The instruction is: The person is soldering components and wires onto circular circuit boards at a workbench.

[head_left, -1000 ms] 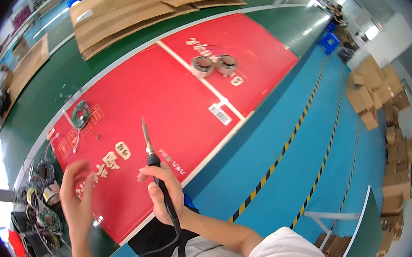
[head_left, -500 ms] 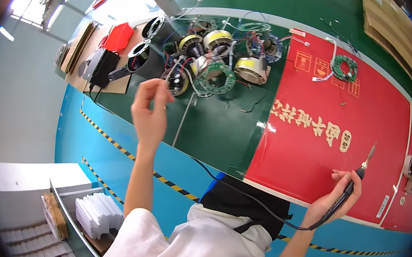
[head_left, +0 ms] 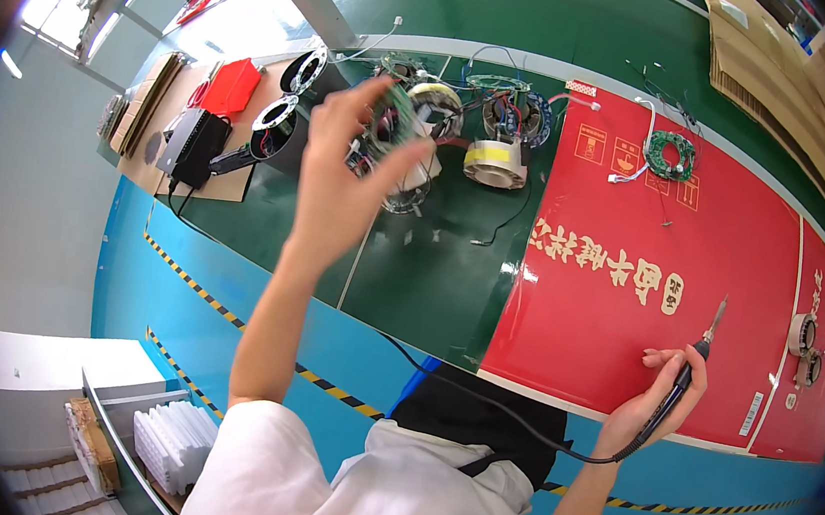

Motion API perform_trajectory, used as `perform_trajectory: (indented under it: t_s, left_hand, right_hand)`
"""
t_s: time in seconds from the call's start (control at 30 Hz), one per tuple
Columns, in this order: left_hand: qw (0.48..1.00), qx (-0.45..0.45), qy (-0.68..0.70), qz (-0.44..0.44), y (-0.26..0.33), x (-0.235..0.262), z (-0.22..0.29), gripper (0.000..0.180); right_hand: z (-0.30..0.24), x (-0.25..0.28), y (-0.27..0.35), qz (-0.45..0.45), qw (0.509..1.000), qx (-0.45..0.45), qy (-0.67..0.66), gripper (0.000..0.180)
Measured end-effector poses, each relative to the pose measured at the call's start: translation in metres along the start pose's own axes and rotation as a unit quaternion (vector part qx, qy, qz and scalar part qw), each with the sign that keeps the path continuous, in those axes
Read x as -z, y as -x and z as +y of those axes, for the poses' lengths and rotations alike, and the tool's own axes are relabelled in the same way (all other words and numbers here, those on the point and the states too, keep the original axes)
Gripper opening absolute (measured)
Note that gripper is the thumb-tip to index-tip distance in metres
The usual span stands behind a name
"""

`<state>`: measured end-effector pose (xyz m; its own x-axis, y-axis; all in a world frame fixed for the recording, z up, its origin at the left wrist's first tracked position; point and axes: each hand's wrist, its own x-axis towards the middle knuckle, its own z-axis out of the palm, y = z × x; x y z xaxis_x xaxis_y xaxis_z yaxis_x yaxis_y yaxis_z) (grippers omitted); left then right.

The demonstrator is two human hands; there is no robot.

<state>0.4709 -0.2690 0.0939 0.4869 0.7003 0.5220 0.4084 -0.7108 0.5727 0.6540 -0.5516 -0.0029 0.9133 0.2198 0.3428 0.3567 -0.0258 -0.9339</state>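
Observation:
My left hand point(head_left: 336, 169) is raised over the pile of parts, fingers curled and thumb apart. Between thumb and fingertips it grips a green ring-shaped circuit board point(head_left: 399, 113), tilted and slightly blurred. Behind that hand lie round motor parts with yellow tape, among them a white motor housing point(head_left: 496, 163) and a motor with a blue-edged ring point(head_left: 538, 120). At the lower right, my right hand point(head_left: 654, 399) is closed around a black soldering iron point(head_left: 683, 382), its metal tip pointing up and away. The iron's black cord point(head_left: 479, 390) runs left across the table's front edge.
A red printed cardboard sheet point(head_left: 586, 326) covers the right of the green table point(head_left: 428, 299). On it lie another green ring circuit board point(head_left: 668, 156) and two small ring parts point(head_left: 805, 349). Black cylinders point(head_left: 279, 138), a black power box point(head_left: 193, 146) and a red bin point(head_left: 234, 88) stand left.
My left hand has reached farther and to the right, taking hold of the green ring circuit board and lifting it. My right hand still holds the soldering iron; the whole view has shifted slightly.

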Motion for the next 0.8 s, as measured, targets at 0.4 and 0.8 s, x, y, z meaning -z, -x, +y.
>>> perform_trajectory:
  t_s: [0.4, 0.8]
  left_hand:
    - [0.89, 0.113, 0.428, 0.109, -0.083, 0.059, 0.011, 0.06]
    - [0.904, 0.047, 0.357, 0.231, -0.109, 0.084, 0.003, 0.048]
  right_hand:
    - [-0.001, 0.0, -0.001, 0.002, 1.0, 0.003, -0.024, 0.019]
    - [0.004, 0.001, -0.003, -0.001, 0.998, 0.005, -0.058, 0.019]
